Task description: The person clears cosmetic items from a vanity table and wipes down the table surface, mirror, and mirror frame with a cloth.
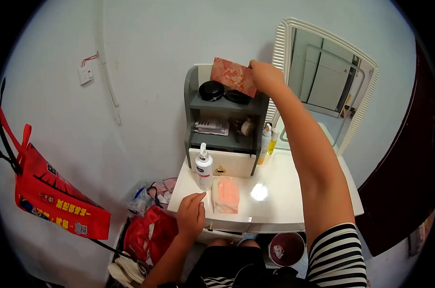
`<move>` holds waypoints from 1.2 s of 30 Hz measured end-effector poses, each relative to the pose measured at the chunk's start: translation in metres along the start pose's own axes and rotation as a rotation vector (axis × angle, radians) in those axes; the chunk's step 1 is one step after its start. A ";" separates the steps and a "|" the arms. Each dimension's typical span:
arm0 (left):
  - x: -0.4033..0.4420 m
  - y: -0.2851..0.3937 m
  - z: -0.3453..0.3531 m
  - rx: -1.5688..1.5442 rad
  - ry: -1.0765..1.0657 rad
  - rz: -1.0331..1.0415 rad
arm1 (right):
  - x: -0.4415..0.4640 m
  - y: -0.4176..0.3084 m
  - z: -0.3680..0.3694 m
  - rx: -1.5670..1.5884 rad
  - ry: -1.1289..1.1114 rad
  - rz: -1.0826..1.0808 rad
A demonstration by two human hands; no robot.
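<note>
My right hand (267, 78) grips the right end of a flat pink patterned box (232, 76), held tilted at the top of the grey shelf unit (191, 96). Below the box, on the upper shelf, are a round black case (211, 90) and another black item (237, 97). My left hand (191, 216) rests at the front left edge of the white table (275, 201), its fingers close together and nothing visible in them. Near its fingertips stand a white pump bottle (204, 170) and a pink-and-white tissue pack (226, 195).
A framed mirror (323, 72) stands behind the table, with a spray bottle (265, 144) and a yellow bottle (272, 142) before it. A red bag (59, 192) hangs at left. Below are a bin (287, 249) and red bags (150, 233).
</note>
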State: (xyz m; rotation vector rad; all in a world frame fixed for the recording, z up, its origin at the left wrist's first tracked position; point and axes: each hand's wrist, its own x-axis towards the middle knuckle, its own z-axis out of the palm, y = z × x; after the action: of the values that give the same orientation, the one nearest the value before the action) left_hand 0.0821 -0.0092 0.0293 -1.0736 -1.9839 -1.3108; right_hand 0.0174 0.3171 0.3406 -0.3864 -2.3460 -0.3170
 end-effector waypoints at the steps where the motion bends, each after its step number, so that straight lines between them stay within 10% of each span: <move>1: -0.001 -0.004 0.000 -0.002 0.007 -0.014 | 0.006 0.002 0.002 0.074 -0.010 0.014; 11: 0.005 -0.016 0.010 -0.089 0.033 -0.082 | 0.022 -0.022 0.015 -0.321 -0.305 -0.023; 13: 0.009 -0.016 0.008 -0.084 0.041 -0.072 | 0.017 -0.025 0.038 -0.231 0.089 -0.053; 20: 0.017 -0.019 0.000 -0.114 0.096 -0.096 | -0.001 -0.029 0.059 -0.197 0.149 -0.165; 29: 0.053 -0.001 -0.015 -0.010 0.175 0.016 | 0.003 -0.036 0.021 -0.246 -0.192 -0.151; 36: 0.070 0.009 -0.032 -0.090 0.260 -0.036 | -0.013 -0.014 0.052 -0.089 0.526 -0.351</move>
State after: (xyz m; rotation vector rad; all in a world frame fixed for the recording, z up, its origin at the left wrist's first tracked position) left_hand 0.0516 -0.0138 0.1007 -0.8610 -1.7731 -1.4892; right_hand -0.0116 0.3190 0.2927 0.0725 -1.8725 -0.6107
